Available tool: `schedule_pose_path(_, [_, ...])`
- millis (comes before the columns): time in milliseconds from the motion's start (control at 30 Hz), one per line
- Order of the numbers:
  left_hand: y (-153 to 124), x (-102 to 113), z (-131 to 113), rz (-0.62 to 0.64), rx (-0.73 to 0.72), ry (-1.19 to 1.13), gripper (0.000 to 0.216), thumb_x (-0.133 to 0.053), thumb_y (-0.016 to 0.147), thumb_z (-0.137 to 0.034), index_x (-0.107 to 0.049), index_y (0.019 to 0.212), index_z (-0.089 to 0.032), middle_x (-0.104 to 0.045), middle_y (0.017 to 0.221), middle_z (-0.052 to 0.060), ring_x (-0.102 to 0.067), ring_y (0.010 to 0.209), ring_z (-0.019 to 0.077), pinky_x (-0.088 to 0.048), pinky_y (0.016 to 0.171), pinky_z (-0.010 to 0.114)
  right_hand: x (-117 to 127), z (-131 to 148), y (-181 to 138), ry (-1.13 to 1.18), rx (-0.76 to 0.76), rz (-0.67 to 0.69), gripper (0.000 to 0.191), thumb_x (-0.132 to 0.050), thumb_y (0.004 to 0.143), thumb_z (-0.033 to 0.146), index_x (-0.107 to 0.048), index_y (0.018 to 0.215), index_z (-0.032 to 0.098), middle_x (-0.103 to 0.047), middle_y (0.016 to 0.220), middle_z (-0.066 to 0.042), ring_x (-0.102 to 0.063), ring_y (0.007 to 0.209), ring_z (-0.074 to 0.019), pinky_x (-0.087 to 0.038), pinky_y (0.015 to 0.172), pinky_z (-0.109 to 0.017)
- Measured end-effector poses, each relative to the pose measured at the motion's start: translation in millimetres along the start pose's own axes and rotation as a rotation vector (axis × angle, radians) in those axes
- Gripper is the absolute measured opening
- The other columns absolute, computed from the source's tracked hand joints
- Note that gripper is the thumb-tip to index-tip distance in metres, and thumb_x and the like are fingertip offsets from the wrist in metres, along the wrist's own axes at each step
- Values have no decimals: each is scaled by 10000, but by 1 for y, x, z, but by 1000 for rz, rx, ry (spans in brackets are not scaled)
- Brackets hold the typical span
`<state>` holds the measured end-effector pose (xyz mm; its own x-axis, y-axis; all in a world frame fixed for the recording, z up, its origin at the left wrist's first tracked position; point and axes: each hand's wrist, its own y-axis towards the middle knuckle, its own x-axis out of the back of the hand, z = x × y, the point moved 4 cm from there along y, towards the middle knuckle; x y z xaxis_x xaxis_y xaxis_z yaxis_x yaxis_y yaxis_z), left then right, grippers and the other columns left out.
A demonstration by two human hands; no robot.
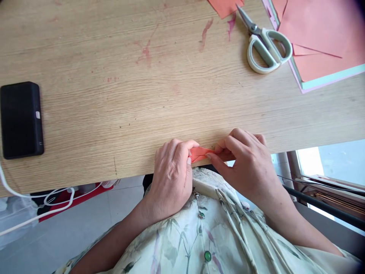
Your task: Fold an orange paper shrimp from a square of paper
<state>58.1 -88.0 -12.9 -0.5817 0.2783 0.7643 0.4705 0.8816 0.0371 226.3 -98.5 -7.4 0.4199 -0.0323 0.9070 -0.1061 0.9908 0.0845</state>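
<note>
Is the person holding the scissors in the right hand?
No, the scissors lie on the table, while the right hand pinches the orange paper.

"Where's the light from?"
"The right, seemingly: the pane there glares white in part, and the bench is evenly bright."
"Shadows?"
"Soft, beside the scissors."
"Focus?"
"Left hand and right hand look sharp; the sleeve at near right goes soft."
"Edges?"
"Both far corners darken, the right one more."
</note>
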Motion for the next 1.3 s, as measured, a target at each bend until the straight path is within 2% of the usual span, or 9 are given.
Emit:
schedule_pose_path(233, [3,0,-1,-12,5,70,255,-452,971,-74,-536,1192,-173,-584,1017,60,-549,958,224,-432,871,388,-1,0,0,7,-11,-11,223,-711,875,301,-579,719,210,-582,752,6,-565,722,-176,-310,740,-343])
schedule_pose_path(467, [3,-4,-2,0,-8,170,271,-484,962,-90,-525,1216,-175,-585,1042,79,-550,979,257,-437,875,420,0,0,0,4,-18,-2,202,-687,876,277,-577,721,209,-576,757,1,-551,712,-175,-305,742,-345])
schedule_pose_path(633, [1,-3,-2,25,-44,147,296,-431,985,-93,-507,1262,-163,-596,1077,94,-546,1002,257,-430,892,421,-1,0,0,3,-18,0,210,-670,885,284,-575,716,205,-574,759,-4,-536,697,-171,-305,740,-343])
schedule_pose_path(767, [2,-3,-2,26,-35,162,265,-480,989,-163,-511,1252,-157,-593,1084,101,-539,995,267,-428,885,429,-1,0,0,-4,-22,5,213,-683,881,284,-575,716,204,-566,754,1,-541,710,-175,-305,751,-347])
schedule_pose_path(1000, [4,-6,-6,52,-4,211,288,-468,959,-86,-539,1212,-203,-600,1064,76,-547,994,270,-429,854,438,-1,0,0,5,-30,8,215,-677,883,286,-572,714,205,-568,760,5,-540,708,-169,-307,750,-338])
schedule_pose_path(1067, [2,-5,-4,20,-56,206,285,-477,964,-84,-558,1205,-212,-608,1044,71,-556,964,251,-446,841,422,-1,0,-1,7,-33,8,212,-673,881,280,-569,712,205,-570,761,7,-536,700,-166,-311,756,-339])
schedule_pose_path(1167, [-6,-1,0,-65,-218,219,346,-520,966,-83,-573,1271,-238,-640,1092,78,-574,918,216,-483,816,386,-2,-1,-1,14,-33,13,198,-667,884,278,-579,722,205,-577,769,6,-543,702,-164,-318,768,-343])
schedule_pose_path(1233, [-13,0,5,-77,-322,255,444,-545,971,-92,-523,1383,-256,-669,1203,80,-598,956,206,-503,839,378,-2,0,-1,17,-29,14,204,-665,891,287,-580,725,206,-581,772,3,-546,709,-166,-319,774,-346])
schedule_pose_path(1300, [-19,-1,10,-38,-388,302,547,-563,979,-110,-434,1490,-260,-691,1270,64,-616,1014,200,-506,881,371,-2,1,0,21,-29,20,211,-668,896,298,-578,728,208,-584,774,1,-548,711,-168,-320,773,-346])
